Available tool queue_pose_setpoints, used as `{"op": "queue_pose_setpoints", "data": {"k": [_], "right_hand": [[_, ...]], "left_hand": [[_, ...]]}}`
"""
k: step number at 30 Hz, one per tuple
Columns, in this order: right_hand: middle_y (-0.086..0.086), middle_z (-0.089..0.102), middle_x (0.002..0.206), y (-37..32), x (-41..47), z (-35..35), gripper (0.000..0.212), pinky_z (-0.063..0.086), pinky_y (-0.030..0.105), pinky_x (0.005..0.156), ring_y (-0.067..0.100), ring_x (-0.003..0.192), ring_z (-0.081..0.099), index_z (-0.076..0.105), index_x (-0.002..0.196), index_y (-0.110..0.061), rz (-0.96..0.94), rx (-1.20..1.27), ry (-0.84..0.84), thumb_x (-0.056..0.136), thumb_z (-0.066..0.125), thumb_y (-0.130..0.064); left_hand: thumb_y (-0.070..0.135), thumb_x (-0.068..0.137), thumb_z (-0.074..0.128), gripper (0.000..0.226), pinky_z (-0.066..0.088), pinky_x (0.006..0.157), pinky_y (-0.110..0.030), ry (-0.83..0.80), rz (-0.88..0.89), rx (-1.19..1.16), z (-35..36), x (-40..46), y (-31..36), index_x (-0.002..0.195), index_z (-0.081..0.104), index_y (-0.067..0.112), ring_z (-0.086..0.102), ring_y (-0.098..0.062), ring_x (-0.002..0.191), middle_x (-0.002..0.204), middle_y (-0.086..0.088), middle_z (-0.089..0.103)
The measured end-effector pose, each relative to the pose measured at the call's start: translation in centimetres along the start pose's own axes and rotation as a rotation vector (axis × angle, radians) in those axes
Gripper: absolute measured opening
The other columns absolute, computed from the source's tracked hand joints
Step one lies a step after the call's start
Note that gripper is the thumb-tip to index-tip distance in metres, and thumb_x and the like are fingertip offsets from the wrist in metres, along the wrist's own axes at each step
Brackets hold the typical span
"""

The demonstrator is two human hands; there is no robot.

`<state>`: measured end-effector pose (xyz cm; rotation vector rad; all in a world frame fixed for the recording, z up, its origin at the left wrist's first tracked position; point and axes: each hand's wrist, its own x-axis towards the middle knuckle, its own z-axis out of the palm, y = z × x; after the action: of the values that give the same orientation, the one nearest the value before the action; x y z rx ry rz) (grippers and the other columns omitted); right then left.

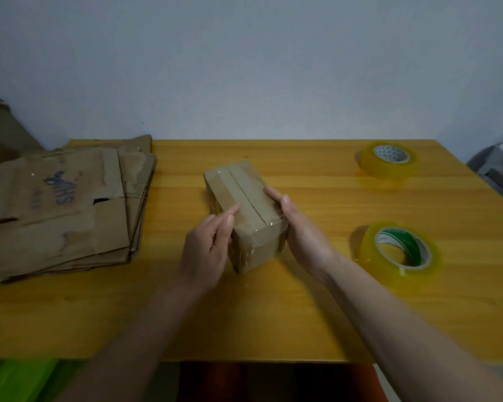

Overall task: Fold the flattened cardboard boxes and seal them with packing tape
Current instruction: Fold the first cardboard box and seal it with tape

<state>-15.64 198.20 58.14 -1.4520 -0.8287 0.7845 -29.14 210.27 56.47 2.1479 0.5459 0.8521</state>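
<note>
1. Head view, centre: small folded cardboard box (244,210) standing on the yellow table (273,314), flaps shut, top seam running away from the camera, glossy clear tape visible along the top and down the near end.
2. Left hand (206,250) against the box's near-left corner, fingers loosely bent, forefinger and thumb lying on the top edge; pressing or smoothing rather than wrapped round it, holding nothing else.
3. Right hand (299,227) cupped along the box's right side, fingers fairly straight, thumb up on the top edge near the seam; steadying the box, not clenched.
4. Left of the box, well apart: stack of flattened cardboard boxes (58,210), still flat, blue lettering on the topmost, overhanging the table's left edge.
5. Right of the box: two rolls of clear packing tape lying flat, near tape roll (401,250) near the right forearm, far tape roll (389,159) towards the back corner. Neither touched.
6. Progress, as a judgement: this one box folded and apparently taped on top; underside hidden, so its sealing unknown. Probably the last pressing-down of tape before setting aside.
7. Remaining: the whole flat stack, several sheets by the look of the layered edges, to fold and seal.
</note>
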Motion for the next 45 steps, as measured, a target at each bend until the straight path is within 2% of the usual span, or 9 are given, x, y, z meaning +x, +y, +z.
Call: {"op": "queue_pose_setpoints", "data": {"k": [6, 12, 18, 22, 25, 29, 34, 41, 45], "right_hand": [[-0.012, 0.021, 0.156, 0.8, 0.1, -1.3, 0.048, 0.024, 0.014, 0.113, -0.008, 0.139, 0.022, 0.044, 0.140, -0.030, -0.101, -0.187, -0.077, 0.094, 0.055, -0.026], [-0.001, 0.027, 0.154, 1.2, 0.8, -1.9, 0.059, 0.025, 0.021, 0.115, -0.005, 0.138, 0.027, 0.052, 0.134, -0.021, -0.187, -0.251, -0.079, 0.079, 0.072, -0.011], [0.005, 0.038, 0.149, 1.5, 0.5, -1.7, 0.064, 0.033, 0.033, 0.114, 0.008, 0.138, 0.035, 0.057, 0.126, -0.024, -0.245, -0.344, 0.012, 0.067, 0.081, -0.017], [-0.004, 0.045, 0.122, -0.1, 0.8, -0.6, 0.071, 0.045, 0.026, 0.094, -0.003, 0.105, 0.047, 0.053, 0.119, -0.025, -0.180, -0.563, 0.061, 0.058, 0.087, -0.037], [-0.007, 0.041, 0.115, -0.8, 1.1, 0.5, 0.071, 0.048, 0.028, 0.086, 0.001, 0.095, 0.047, 0.048, 0.113, -0.027, -0.144, -0.643, 0.131, 0.056, 0.086, -0.046], [-0.008, 0.040, 0.115, -0.3, 0.8, 0.5, 0.066, 0.047, 0.028, 0.089, -0.004, 0.095, 0.045, 0.048, 0.111, -0.030, -0.165, -0.633, 0.121, 0.059, 0.087, -0.041], [-0.006, 0.040, 0.110, 0.2, 0.9, 0.5, 0.062, 0.039, 0.006, 0.078, -0.013, 0.090, 0.043, 0.047, 0.106, -0.034, -0.190, -0.617, 0.069, 0.059, 0.088, -0.032], [-0.003, 0.053, 0.117, -0.5, 1.2, -1.8, 0.035, 0.041, 0.012, 0.087, -0.004, 0.099, 0.050, 0.063, 0.116, -0.026, -0.149, -0.447, 0.009, 0.085, 0.064, -0.042], [-0.007, 0.036, 0.134, 0.5, 3.0, -0.9, 0.058, 0.031, 0.004, 0.095, -0.011, 0.115, 0.039, 0.051, 0.133, -0.029, -0.259, -0.552, 0.024, 0.085, 0.041, -0.061]], "left_hand": [[0.037, 0.087, 0.065, 0.053, 0.049, 0.063, -0.027, 0.039, -0.009, 0.028, 0.4, -0.1, 0.5, 0.136, 0.051, 0.021, 0.050, -0.012, 0.069, 0.082, -0.002, 0.053], [0.028, 0.072, 0.083, 0.073, 0.049, 0.061, -0.019, 0.021, 0.041, 0.070, 0.4, -0.2, -0.3, 0.136, 0.049, 0.024, 0.049, -0.012, 0.066, 0.079, 0.004, 0.048], [0.029, 0.068, 0.085, 0.084, 0.049, 0.063, -0.022, -0.035, 0.097, 0.198, 0.2, -0.3, -1.1, 0.142, 0.046, 0.022, 0.046, -0.008, 0.072, 0.086, 0.008, 0.045], [0.034, 0.061, 0.089, 0.098, 0.052, 0.066, -0.036, -0.107, 0.091, 0.232, -0.1, -0.1, -1.3, 0.145, 0.039, 0.026, 0.044, -0.007, 0.074, 0.089, 0.011, 0.042], [0.057, 0.056, 0.082, 0.107, 0.046, 0.070, -0.024, -0.206, 0.055, 0.214, -1.2, 0.0, -0.9, 0.147, 0.034, 0.029, 0.043, -0.005, 0.079, 0.092, 0.013, 0.040], [0.066, 0.080, 0.041, 0.073, 0.040, 0.081, -0.028, -0.016, 0.146, 0.278, -1.4, 0.6, 0.6, 0.125, 0.064, 0.013, 0.042, -0.012, 0.099, 0.104, 0.000, 0.047], [0.033, 0.095, 0.041, 0.040, 0.047, 0.081, -0.047, 0.230, 0.240, 0.060, 2.7, 1.7, 0.4, 0.076, 0.062, 0.004, 0.054, -0.015, 0.094, 0.095, -0.008, 0.065], [0.029, 0.096, 0.046, 0.043, 0.046, 0.085, -0.058, 0.430, 0.383, 0.039, 4.5, 2.1, -2.2, 0.072, 0.066, -0.001, 0.062, -0.028, 0.094, 0.089, -0.011, 0.069], [0.020, 0.093, 0.046, 0.034, 0.045, 0.088, -0.057, 0.376, 0.445, 0.018, 4.1, 2.1, -2.6, 0.080, 0.068, -0.003, 0.059, -0.024, 0.099, 0.094, -0.013, 0.069]]}}
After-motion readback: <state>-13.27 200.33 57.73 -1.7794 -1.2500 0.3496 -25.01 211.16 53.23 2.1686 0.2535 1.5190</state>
